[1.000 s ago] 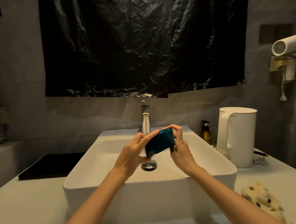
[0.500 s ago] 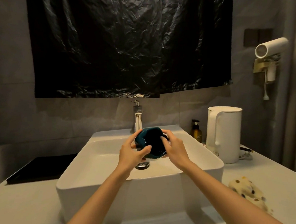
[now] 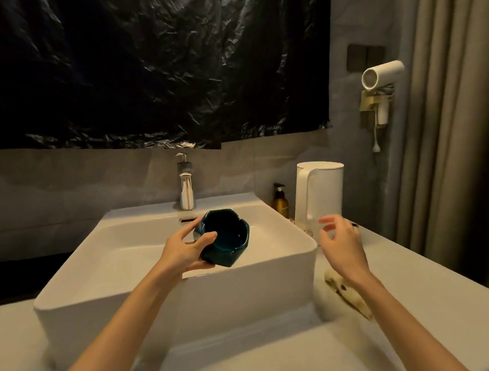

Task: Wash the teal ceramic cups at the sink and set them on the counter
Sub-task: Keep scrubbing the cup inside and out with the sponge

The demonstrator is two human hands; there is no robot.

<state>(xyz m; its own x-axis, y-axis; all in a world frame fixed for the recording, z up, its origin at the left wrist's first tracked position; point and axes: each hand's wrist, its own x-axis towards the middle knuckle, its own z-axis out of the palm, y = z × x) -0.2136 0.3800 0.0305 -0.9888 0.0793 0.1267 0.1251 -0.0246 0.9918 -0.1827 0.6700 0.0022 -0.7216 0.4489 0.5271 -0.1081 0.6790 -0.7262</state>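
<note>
Above sink [image 3: 286, 257], teal cup [image 3: 225, 238] in left hand [image 3: 184, 253]; labels unreadable.

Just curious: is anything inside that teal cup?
The teal cup, held in the left hand, opens toward the camera; its dark inside looks empty. The thumb covers part of the rim.

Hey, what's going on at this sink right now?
A person is washing up at a white sink. The left hand holds a teal cup over the basin, its opening tipped toward the camera. The right hand is empty, fingers loosely spread, over the counter near a white kettle and above a spotted cloth. No water is visibly running from the faucet.
</note>
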